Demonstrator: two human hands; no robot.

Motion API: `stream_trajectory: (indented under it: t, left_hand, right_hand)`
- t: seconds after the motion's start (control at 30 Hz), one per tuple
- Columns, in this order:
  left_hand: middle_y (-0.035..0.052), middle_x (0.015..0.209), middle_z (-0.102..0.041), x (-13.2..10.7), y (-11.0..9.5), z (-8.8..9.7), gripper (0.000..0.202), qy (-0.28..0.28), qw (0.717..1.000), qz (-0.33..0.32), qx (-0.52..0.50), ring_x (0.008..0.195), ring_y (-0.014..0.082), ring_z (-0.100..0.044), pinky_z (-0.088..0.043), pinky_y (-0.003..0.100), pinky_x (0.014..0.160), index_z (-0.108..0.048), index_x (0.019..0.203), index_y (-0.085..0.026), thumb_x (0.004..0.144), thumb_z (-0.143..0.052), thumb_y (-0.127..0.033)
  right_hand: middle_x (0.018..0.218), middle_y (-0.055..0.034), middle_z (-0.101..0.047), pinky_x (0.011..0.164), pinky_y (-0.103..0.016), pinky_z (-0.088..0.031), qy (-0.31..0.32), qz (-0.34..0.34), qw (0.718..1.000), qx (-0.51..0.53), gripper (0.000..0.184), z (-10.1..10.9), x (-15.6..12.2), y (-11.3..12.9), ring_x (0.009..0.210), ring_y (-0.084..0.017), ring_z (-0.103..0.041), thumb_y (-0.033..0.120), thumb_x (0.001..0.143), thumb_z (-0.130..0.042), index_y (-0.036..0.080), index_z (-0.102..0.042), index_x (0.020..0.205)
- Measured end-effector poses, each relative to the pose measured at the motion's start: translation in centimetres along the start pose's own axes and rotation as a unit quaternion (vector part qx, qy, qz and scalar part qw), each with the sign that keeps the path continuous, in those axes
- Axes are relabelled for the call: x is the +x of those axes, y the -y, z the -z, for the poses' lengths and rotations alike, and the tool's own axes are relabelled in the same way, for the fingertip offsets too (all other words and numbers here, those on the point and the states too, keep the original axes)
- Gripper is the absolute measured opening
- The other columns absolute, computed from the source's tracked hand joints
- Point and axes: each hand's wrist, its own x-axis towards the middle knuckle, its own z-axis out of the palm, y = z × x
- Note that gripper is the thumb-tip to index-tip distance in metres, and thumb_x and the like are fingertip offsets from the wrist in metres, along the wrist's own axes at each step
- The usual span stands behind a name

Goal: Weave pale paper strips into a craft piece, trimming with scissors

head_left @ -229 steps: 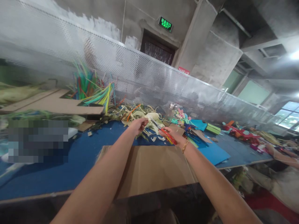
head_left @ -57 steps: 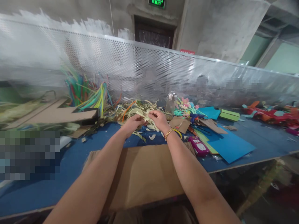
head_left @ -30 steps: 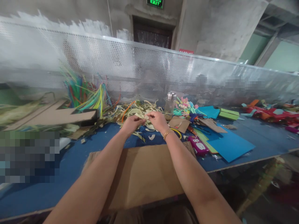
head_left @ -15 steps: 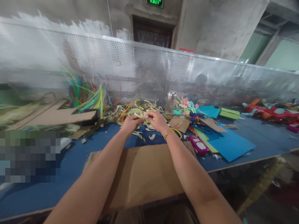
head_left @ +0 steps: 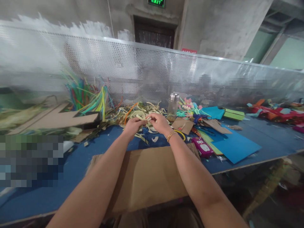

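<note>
Both my hands meet over the far side of the table, fingertips almost touching. My left hand (head_left: pixel 132 127) is closed in a pinch, and my right hand (head_left: pixel 161 124), with a gold bracelet at the wrist, pinches from the other side. Between them is a small pale strip (head_left: pixel 148 118), partly hidden by the fingers; its material is hard to make out. Just behind lies a tangled heap of pale strips (head_left: pixel 155 109). Under my forearms, nearest me, a flat brown cardboard piece (head_left: pixel 149 177) rests at the table edge.
Right of the hands stand a clear bottle (head_left: pixel 173 107), a purple packet (head_left: pixel 202 146) and blue sheets (head_left: pixel 234 144). Colourful pipe cleaners (head_left: pixel 86 95) and a cut cardboard shape (head_left: pixel 54 117) lie left on the blue table (head_left: pixel 78 164). A perforated metal panel (head_left: pixel 123 63) runs behind.
The hands stay pinched together in nearly the same place, with only slight finger movement at the strip. The view has shifted a little.
</note>
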Motion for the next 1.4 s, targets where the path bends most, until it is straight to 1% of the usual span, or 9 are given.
stream_trajectory:
  t: [0.1, 0.23, 0.37, 0.5, 0.67, 0.83, 1.07, 1.27, 1.4]
  left_hand:
    - [0.0015, 0.060, -0.063, -0.1, -0.2, -0.1, 0.032, -0.014, 0.998, 0.021, -0.051, 0.053, 0.0139, -0.054, -0.040, 0.027, 0.053, -0.068, 0.069, -0.015, 0.056, -0.076, -0.043]
    - [0.0007, 0.059, -0.062, -0.3, -0.6, -0.2, 0.031, -0.020, 0.994, 0.044, -0.096, 0.052, 0.0132, -0.053, -0.040, 0.025, 0.052, -0.067, 0.069, -0.015, 0.053, -0.078, -0.040]
    - [0.0010, 0.060, -0.062, -0.3, -0.6, -0.3, 0.029, -0.011, 0.993, 0.047, -0.104, 0.053, 0.0132, -0.053, -0.040, 0.025, 0.053, -0.065, 0.065, -0.015, 0.052, -0.079, -0.038]
    - [0.0014, 0.061, -0.063, -0.2, -0.3, -0.4, 0.029, 0.010, 0.995, 0.038, -0.094, 0.055, 0.0140, -0.054, -0.042, 0.027, 0.057, -0.066, 0.065, -0.015, 0.052, -0.080, -0.037]
    - [0.0021, 0.064, -0.065, -0.4, -0.4, -0.5, 0.028, 0.032, 0.996, 0.039, -0.079, 0.059, 0.0144, -0.055, -0.041, 0.026, 0.058, -0.067, 0.067, -0.015, 0.053, -0.079, -0.037]
    - [0.0004, 0.058, -0.062, -0.6, -0.6, -0.7, 0.029, 0.046, 0.992, 0.072, -0.089, 0.048, 0.0099, -0.047, -0.033, 0.024, 0.048, -0.065, 0.064, -0.015, 0.054, -0.079, -0.038]
    - [-0.0026, 0.067, -0.063, -0.8, -1.1, -1.1, 0.039, 0.058, 0.982, 0.023, -0.177, 0.052, 0.0085, -0.051, -0.036, 0.021, 0.050, -0.064, 0.085, -0.018, 0.054, -0.083, -0.031]
    - [-0.0041, 0.063, -0.057, -0.7, -0.8, -1.0, 0.034, 0.061, 0.983, 0.009, -0.172, 0.048, 0.0069, -0.045, -0.031, 0.020, 0.046, -0.061, 0.080, -0.019, 0.058, -0.082, -0.033]
    - [-0.0027, 0.067, -0.058, -0.5, -0.4, -0.9, 0.032, 0.045, 0.985, 0.005, -0.168, 0.052, 0.0076, -0.047, -0.034, 0.021, 0.048, -0.062, 0.077, -0.018, 0.060, -0.082, -0.037]
  right_hand:
    - [0.076, 0.0009, -0.063, 0.076, -0.027, -0.045, -0.003, -0.011, 1.000, 0.024, 0.030, -0.2, -0.1, -0.1, 0.072, -0.014, -0.057, 0.014, 0.079, -0.057, 0.023, -0.067, 0.106]
    - [0.079, -0.0004, -0.064, 0.075, -0.027, -0.046, -0.009, -0.061, 0.989, 0.132, 0.035, -0.3, 0.1, -0.4, 0.074, -0.013, -0.059, 0.017, 0.077, -0.058, 0.018, -0.061, 0.111]
    - [0.073, -0.0007, -0.063, 0.067, -0.025, -0.045, -0.007, -0.130, 0.969, 0.209, 0.021, -0.2, 0.2, -0.7, 0.068, -0.012, -0.056, 0.035, 0.081, -0.059, 0.017, -0.065, 0.088]
    - [0.059, 0.0013, -0.056, 0.059, -0.024, -0.040, -0.002, -0.172, 0.960, 0.220, 0.041, -0.5, 0.2, -0.6, 0.057, -0.011, -0.048, 0.056, 0.077, -0.061, 0.017, -0.060, 0.065]
    - [0.060, 0.0027, -0.057, 0.055, -0.023, -0.036, -0.007, -0.178, 0.943, 0.280, 0.034, -1.1, 0.1, -0.7, 0.055, -0.009, -0.045, 0.049, 0.069, -0.069, 0.016, -0.063, 0.072]
    - [0.065, 0.0027, -0.059, 0.058, -0.023, -0.038, -0.010, -0.150, 0.934, 0.325, 0.027, -1.1, 0.1, -0.9, 0.058, -0.008, -0.048, 0.040, 0.068, -0.070, 0.016, -0.064, 0.077]
    - [0.064, 0.0022, -0.057, 0.057, -0.023, -0.036, -0.006, -0.151, 0.937, 0.317, 0.030, -1.0, 0.3, -1.4, 0.057, -0.009, -0.046, 0.045, 0.070, -0.068, 0.016, -0.061, 0.075]
    - [0.061, 0.0032, -0.054, 0.057, -0.024, -0.035, -0.004, -0.127, 0.943, 0.307, 0.032, -0.9, 0.2, -1.0, 0.057, -0.009, -0.045, 0.047, 0.072, -0.066, 0.017, -0.059, 0.073]
    - [0.062, 0.0030, -0.054, 0.059, -0.024, -0.037, -0.008, -0.128, 0.946, 0.298, 0.031, -0.9, 0.1, -0.7, 0.058, -0.009, -0.046, 0.047, 0.072, -0.066, 0.017, -0.059, 0.074]
